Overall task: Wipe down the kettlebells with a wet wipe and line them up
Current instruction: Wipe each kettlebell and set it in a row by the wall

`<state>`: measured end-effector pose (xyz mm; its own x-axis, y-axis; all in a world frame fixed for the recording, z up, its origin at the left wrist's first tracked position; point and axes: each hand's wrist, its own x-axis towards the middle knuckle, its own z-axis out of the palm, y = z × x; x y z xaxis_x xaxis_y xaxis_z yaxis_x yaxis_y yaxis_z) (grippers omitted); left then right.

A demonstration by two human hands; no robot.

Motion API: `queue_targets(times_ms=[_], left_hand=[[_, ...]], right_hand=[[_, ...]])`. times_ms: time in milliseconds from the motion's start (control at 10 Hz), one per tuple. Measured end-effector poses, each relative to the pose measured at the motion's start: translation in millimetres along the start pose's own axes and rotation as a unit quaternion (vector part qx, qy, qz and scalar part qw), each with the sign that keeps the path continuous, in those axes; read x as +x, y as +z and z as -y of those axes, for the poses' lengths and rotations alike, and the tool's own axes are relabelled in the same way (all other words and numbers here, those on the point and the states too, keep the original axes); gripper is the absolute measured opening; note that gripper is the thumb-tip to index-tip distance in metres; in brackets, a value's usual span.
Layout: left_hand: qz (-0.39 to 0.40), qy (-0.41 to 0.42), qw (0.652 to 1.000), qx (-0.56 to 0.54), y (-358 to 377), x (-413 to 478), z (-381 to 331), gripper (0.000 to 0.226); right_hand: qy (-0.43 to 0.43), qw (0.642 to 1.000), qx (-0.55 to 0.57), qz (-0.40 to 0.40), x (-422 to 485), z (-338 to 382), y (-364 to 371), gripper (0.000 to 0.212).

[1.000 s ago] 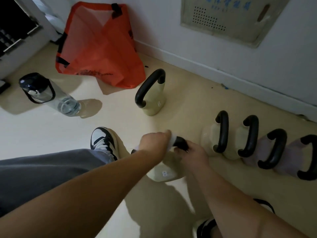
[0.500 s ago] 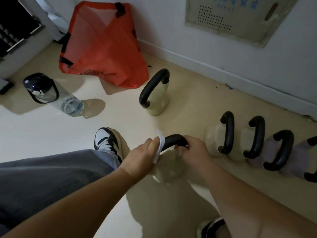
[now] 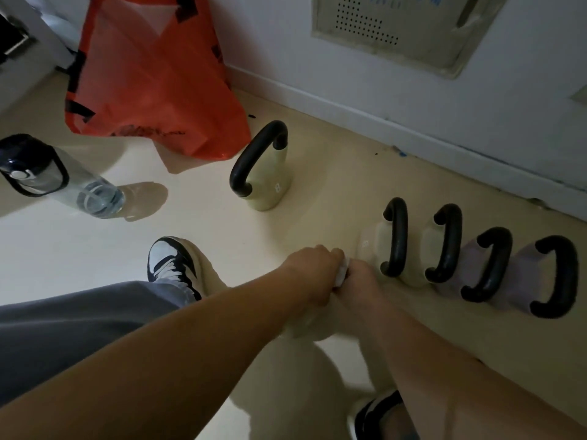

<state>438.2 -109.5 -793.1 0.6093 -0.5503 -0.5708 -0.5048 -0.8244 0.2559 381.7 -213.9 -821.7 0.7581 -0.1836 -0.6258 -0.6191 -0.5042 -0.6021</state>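
Gripping a white wet wipe (image 3: 340,274), left hand (image 3: 313,274) meets right hand (image 3: 360,282), both closed over a cream kettlebell (image 3: 309,325), its handle hidden, apparently held. Right of them, four kettlebells (image 3: 397,238) lined along the floor (image 3: 222,223); another kettlebell (image 3: 263,173) stands farther off.

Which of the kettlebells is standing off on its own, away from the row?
The cream kettlebell with a black handle beside the orange plastic bag; four others sit side by side in a row.
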Motion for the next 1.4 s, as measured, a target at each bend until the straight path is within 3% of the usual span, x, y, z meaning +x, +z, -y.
queue_targets(times_ms=[100,200,300,400,500,600,700,800,900,1000,1100,1200,1300,1400], left_hand=[[-0.045,-0.03,0.996,-0.064,29,-9,0,0.043],[-0.114,-0.043,0.988,-0.098,49,-16,10,0.039],[-0.158,-0.104,0.956,-0.225,41,-30,21,0.041],[-0.24,-0.112,0.926,-0.267,51,-61,18,0.043],[-0.263,-0.121,0.913,-0.286,63,-83,3,0.062],[-0.251,-0.172,0.919,-0.251,57,-76,-2,0.076],[-0.175,-0.173,0.96,-0.133,30,-56,8,0.07],[-0.042,-0.196,0.978,-0.059,-11,-14,16,0.01],[0.081,-0.174,0.98,0.045,-31,21,11,0.012],[0.079,-0.177,0.979,0.07,-28,31,6,0.01],[0.002,-0.162,0.98,0.117,-14,10,-1,0.019],[-0.107,-0.123,0.981,0.106,20,-34,0,0.048],[-0.158,-0.091,0.982,0.046,41,-70,2,0.076],[-0.129,-0.1,0.985,-0.047,33,-80,-4,0.074]], right_hand=[[0.058,0.998,0.026,0.011,-4,-10,2,0.008],[0.07,0.991,0.101,0.043,0,-16,8,0.017],[0.104,0.966,0.224,0.082,5,-14,15,0.059],[0.129,0.945,0.278,0.113,2,2,26,0.022],[0.19,0.922,0.315,0.122,0,16,25,0.031],[0.182,0.895,0.362,0.185,2,16,18,0.052],[0.175,0.884,0.379,0.209,5,10,21,0.068],[0.188,0.872,0.412,0.187,10,5,24,0.072],[0.195,0.858,0.44,0.177,10,10,22,0.069],[0.196,0.854,0.449,0.174,14,6,24,0.069],[0.202,0.85,0.447,0.189,19,-5,27,0.074],[0.2,0.854,0.435,0.205,18,-4,27,0.075],[0.182,0.872,0.422,0.171,19,1,25,0.074],[0.213,0.832,0.466,0.214,16,8,23,0.073]])
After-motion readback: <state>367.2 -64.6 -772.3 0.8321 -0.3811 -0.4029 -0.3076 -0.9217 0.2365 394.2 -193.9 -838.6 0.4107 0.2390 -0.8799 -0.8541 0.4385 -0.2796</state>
